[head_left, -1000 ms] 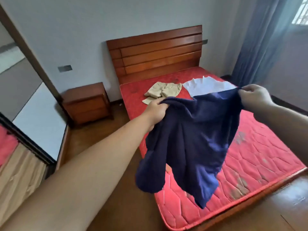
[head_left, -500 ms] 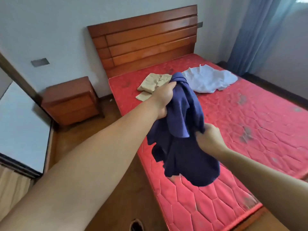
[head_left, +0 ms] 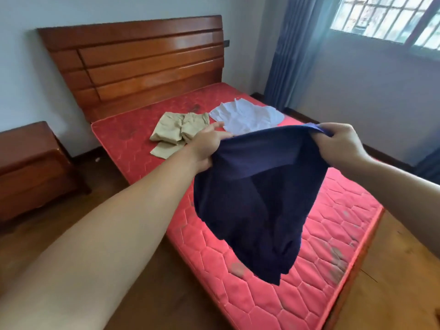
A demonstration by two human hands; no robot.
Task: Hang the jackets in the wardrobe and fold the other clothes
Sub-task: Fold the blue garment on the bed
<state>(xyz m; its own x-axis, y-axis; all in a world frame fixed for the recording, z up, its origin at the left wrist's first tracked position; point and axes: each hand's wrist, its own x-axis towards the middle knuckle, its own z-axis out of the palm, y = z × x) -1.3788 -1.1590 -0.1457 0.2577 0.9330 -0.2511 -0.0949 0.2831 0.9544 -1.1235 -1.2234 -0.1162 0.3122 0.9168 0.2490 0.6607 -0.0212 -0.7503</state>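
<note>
- From the head view, the left hand [head_left: 206,146] grips one top corner of a navy garment [head_left: 259,198], thumb and fingers pinched into the cloth.
- The right hand [head_left: 341,142] clasps the opposite top corner, fingers curled over the edge.
- Between the two grips the upper hem is stretched out nearly level; below them the rest of the cloth hangs loose in folds, tapering to a point above the near part of the red mattress [head_left: 309,277]. I cannot tell whether the lowest tip touches the mattress.
- Beyond the left grip, flat on the mattress, lies a pair of khaki trousers [head_left: 177,133], crumpled.
- Beyond the stretched hem, between the two grips, lies a pale blue shirt [head_left: 247,116], just beside the trousers.
- Farther past both stands the wooden headboard [head_left: 142,60].
- Off to the left of the left arm sits a wooden nightstand [head_left: 31,167] on the floor.
- Up past the right grip hang a blue curtain [head_left: 295,51] and a barred window [head_left: 385,17].
</note>
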